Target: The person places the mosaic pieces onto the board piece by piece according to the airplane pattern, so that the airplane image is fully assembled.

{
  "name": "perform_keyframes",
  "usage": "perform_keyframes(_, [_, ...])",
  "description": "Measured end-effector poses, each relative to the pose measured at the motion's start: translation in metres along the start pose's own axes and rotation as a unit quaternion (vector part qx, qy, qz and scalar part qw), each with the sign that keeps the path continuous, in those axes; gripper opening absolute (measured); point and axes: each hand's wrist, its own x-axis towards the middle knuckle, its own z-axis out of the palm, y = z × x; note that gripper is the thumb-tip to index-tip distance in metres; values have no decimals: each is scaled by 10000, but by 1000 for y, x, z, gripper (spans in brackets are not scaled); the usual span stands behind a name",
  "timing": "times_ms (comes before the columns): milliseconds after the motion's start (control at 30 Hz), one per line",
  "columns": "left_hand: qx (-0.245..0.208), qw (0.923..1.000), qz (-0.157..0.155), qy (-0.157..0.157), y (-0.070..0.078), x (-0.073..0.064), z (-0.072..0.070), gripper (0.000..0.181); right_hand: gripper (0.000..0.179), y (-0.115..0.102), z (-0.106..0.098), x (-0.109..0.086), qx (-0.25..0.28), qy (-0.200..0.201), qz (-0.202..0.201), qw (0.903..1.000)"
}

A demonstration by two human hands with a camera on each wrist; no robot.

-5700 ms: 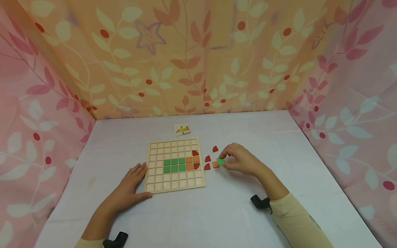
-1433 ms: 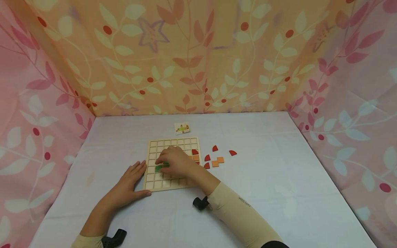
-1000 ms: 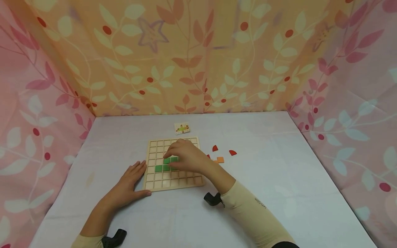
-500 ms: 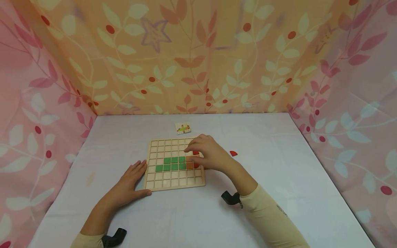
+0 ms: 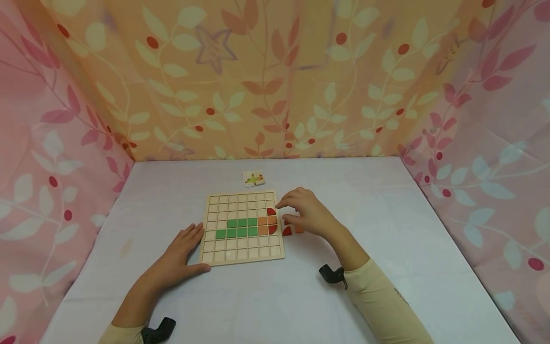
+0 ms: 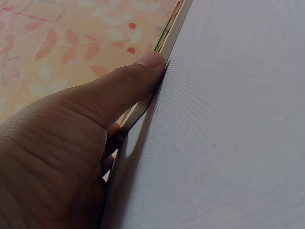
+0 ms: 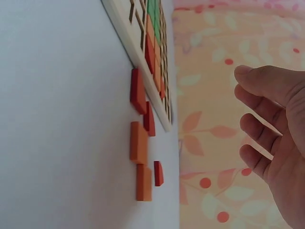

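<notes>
A wooden grid board (image 5: 240, 262) lies on the table, with two rows of green square tiles (image 5: 231, 232), orange square tiles (image 5: 262, 221) and red quarter-round pieces (image 5: 270, 211) in its cells. Along its left side my left hand (image 5: 178, 255) rests with fingers extended; the left wrist view has the thumb (image 6: 128, 88) against the board's edge. My right hand (image 5: 311, 212) hovers just off the board's right edge, fingers loosely bent and nothing between them. Under it lie loose red quarter-round pieces (image 7: 137, 90) and two orange tiles (image 7: 138, 142), partly hidden in the head view.
A small pattern card (image 5: 253, 178) lies behind the board. White cloth covers the table (image 5: 258, 306), and leaf-patterned curtains (image 5: 275, 95) enclose its back and sides. Each wrist wears a black camera mount (image 5: 332, 274).
My right hand brought a green tile to the board's lower green row, lengthening it leftward. It then let go and moved right, off the board, above the loose pieces. My left hand stayed put.
</notes>
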Motion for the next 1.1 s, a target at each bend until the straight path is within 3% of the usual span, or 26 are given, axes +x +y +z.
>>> perform_keyframes(567, [40,10000,-22,16,-4,0,2,115,24,29,20,-4,24,-225,393,9990])
perform_keyframes(1100, [31,10000,-56,-2,-3,0,1,115,23,51,35,-5,-275,-234,-94,9993])
